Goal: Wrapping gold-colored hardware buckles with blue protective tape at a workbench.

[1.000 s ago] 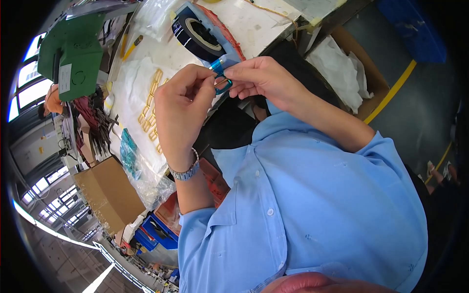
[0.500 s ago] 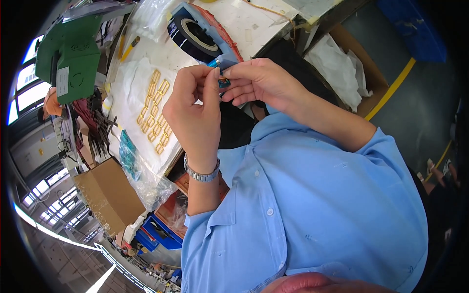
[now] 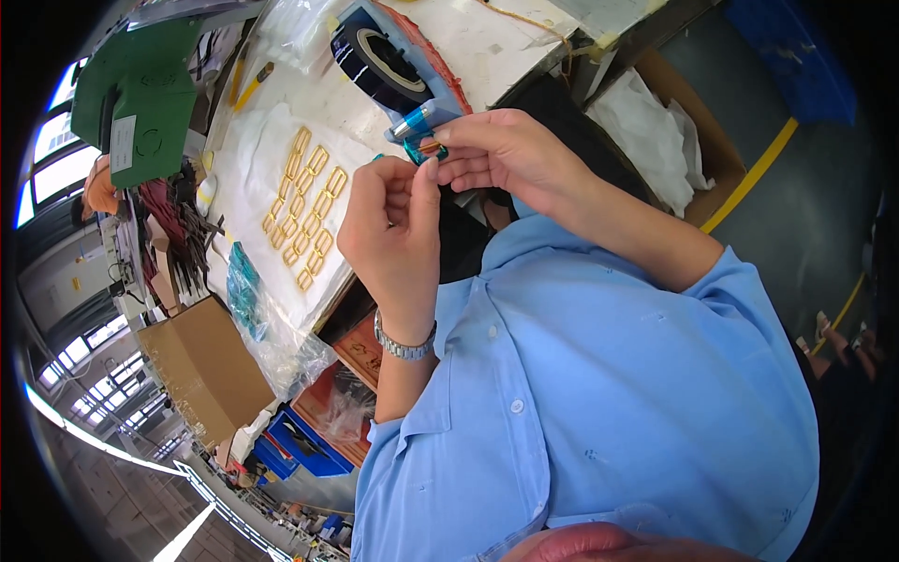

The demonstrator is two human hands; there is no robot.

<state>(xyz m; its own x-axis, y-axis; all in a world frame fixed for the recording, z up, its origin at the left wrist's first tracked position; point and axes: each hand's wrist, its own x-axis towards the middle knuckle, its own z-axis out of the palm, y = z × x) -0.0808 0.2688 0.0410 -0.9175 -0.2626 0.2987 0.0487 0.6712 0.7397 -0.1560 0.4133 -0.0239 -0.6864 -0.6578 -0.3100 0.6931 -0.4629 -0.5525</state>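
My left hand, with a metal watch on its wrist, pinches thumb and forefinger at the edge of a small piece of shiny teal film. My right hand holds the other side of this film in its fingertips. A narrow gold-coloured part shows within the film, but its full shape is hidden by the fingers. Just beyond both hands stands a grey-blue tape dispenser with a dark roll of tape. Several gold rectangular rings lie in rows on a white sheet to the left of my left hand.
The white worktable carries a yellow-handled tool and a bag with teal film. A green machine stands far left. Cardboard boxes sit by the table's left end, and another with white wrapping stands at right.
My left hand has moved right and slightly down, toward me. More of the teal film now shows between the hands. The right hand has barely moved.
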